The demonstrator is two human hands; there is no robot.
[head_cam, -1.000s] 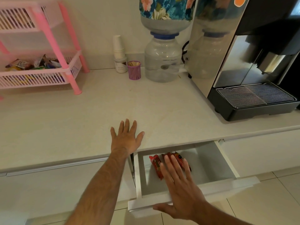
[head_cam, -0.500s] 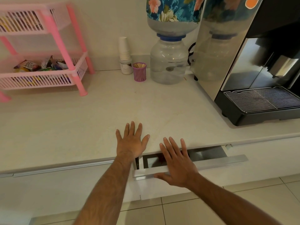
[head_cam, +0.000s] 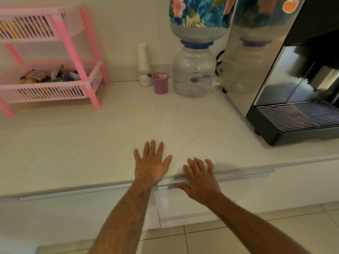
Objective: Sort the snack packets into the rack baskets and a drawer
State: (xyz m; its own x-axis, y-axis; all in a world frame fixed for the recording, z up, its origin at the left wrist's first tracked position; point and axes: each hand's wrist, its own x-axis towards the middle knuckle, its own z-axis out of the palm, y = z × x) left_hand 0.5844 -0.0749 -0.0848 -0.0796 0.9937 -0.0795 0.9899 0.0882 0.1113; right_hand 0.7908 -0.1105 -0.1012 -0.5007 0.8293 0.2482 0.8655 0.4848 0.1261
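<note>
the left hand [head_cam: 150, 165] lies flat on the countertop [head_cam: 91, 149] with fingers straight and spread, holding nothing; it looks like a brace, steadying the person while the other hand works below the edge. just beside it, toward the coffee machine [head_cam: 286, 74], the right hand [head_cam: 200, 177] rests with straight fingers over the counter's front edge and its thumb along the drawer [head_cam: 185, 204] handle strip, gripping nothing, only pressing. the drawer front sits all but flush under the counter, so judged from this the push is for closing it, and nothing inside can be seen. well ahead of the left hand and off to its outer side stands the pink rack [head_cam: 86, 70], its lower basket [head_cam: 55, 91] holding a heap of snack packets [head_cam: 45, 77]; the upper basket [head_cam: 27, 27] is blurred, though striped shapes show through its slats. no packet lies on the counter near either hand, so the sorting appears finished or nearly so. straight ahead of the hands, by the wall, are a stack of paper cups [head_cam: 143, 56], a purple toothpick holder [head_cam: 160, 83] and a water dispenser [head_cam: 195, 70].
</note>
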